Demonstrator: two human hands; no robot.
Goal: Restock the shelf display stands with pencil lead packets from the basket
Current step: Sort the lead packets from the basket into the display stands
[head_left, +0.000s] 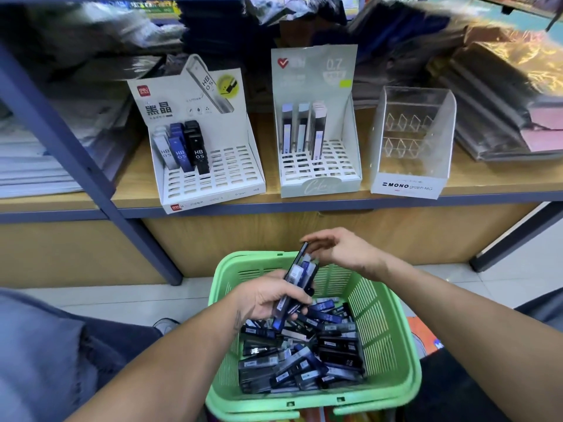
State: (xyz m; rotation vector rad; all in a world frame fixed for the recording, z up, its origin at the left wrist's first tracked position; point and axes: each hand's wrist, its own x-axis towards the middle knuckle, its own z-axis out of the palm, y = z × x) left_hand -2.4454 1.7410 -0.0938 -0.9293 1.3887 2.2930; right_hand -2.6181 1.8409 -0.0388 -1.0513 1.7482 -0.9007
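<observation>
A green basket [393,318] in front of me holds a heap of pencil lead packets [304,357] in black, blue and grey. My left hand [262,300] grips a bundle of several packets [300,278] above the basket. My right hand [338,248] pinches the top end of one packet in that bundle. On the wooden shelf stand three displays: a white stand [213,175] at left with a few HB 0.5 packets, a pale 0.7 stand [320,175] with three rows of packets, and a clear MONO stand [411,147] with no packets.
The shelf edge [304,205] runs above the basket. A blue-grey upright post [76,153] slants at left. Stacks of wrapped stationery [502,95] fill the shelf's right side and back. My knees show at both sides.
</observation>
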